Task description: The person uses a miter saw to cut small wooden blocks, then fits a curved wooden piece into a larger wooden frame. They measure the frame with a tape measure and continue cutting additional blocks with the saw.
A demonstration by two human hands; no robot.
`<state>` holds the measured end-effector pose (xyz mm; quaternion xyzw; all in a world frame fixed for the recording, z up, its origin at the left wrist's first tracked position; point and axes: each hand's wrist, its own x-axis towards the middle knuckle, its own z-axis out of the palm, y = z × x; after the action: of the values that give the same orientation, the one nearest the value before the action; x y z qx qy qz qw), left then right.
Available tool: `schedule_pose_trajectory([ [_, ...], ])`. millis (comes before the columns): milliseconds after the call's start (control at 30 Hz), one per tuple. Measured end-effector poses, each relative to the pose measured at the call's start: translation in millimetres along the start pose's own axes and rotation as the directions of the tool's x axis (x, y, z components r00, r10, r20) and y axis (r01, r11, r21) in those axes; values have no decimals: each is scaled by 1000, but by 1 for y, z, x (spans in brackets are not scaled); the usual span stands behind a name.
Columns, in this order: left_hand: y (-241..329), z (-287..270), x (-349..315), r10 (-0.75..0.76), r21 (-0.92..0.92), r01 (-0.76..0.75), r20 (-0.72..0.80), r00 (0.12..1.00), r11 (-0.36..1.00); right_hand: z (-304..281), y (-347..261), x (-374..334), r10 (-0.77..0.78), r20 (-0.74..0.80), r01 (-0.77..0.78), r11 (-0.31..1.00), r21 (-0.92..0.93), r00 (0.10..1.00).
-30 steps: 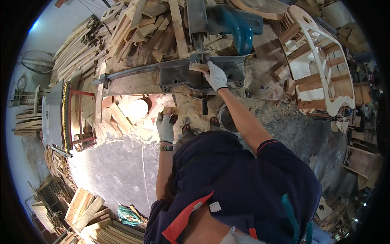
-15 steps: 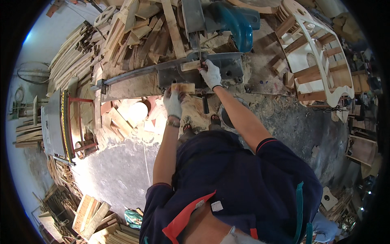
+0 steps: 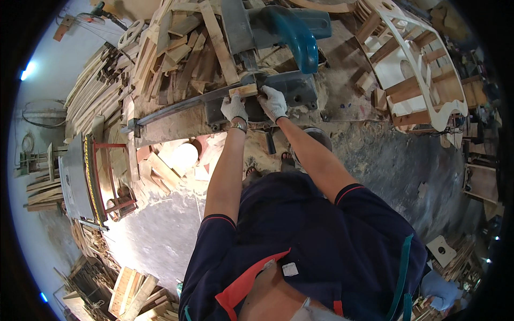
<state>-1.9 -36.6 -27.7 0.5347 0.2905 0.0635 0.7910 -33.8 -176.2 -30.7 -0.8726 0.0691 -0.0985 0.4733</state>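
A short pale wooden block [image 3: 244, 90] lies along the fence on the grey base [image 3: 293, 88] of a miter saw with a teal guard [image 3: 301, 45]. My left hand [image 3: 234, 108], in a white knitted glove, is closed on the block's left part from the near side. Just right of the block is my gloved right hand [image 3: 274, 103], its fingers curled in over the base. Whatever they hold, if anything, is hidden. A watch [image 3: 239, 124] sits on my left wrist. Below the saw's front edge hangs a dark handle [image 3: 270, 142].
Offcuts and boards [image 3: 187, 48] are heaped behind and left of the saw. A curved wooden frame [image 3: 423, 80] stands at right. At left is a grey-topped machine [image 3: 76, 179] on a red stand. Sawdust and scraps [image 3: 160, 171] cover the floor beneath the bench.
My left hand has moved forward, carrying its block from before the bench edge onto the saw base. My right hand has drawn slightly nearer; the block formerly at its fingers no longer shows.
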Motion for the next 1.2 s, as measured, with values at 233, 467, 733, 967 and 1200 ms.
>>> schedule_pose_trajectory([
  [233, -2, 14, -11, 26, 10, -25, -85, 996, 1000, -2, 1, -4, -110, -15, 109, 992, -71, 994],
  [467, 7, 2, -1, 78, 157, -75, -12, 997, 985, -2, 4, -2, -126, 70, 133, 987, -92, 990],
  [733, 20, 6, 3, 32, 257, -24, -26, 999, 966, -8, -1, -3, -108, 97, 114, 991, -63, 989],
  [967, 24, 2, 6, 48, 317, -51, 19, 999, 947, -6, 5, -2, -123, 88, 129, 990, -64, 988],
  [1200, 20, 2, 11, 20, 286, -14, -19, 1000, 958, -9, -2, -2, -79, 94, 83, 996, -37, 992],
])
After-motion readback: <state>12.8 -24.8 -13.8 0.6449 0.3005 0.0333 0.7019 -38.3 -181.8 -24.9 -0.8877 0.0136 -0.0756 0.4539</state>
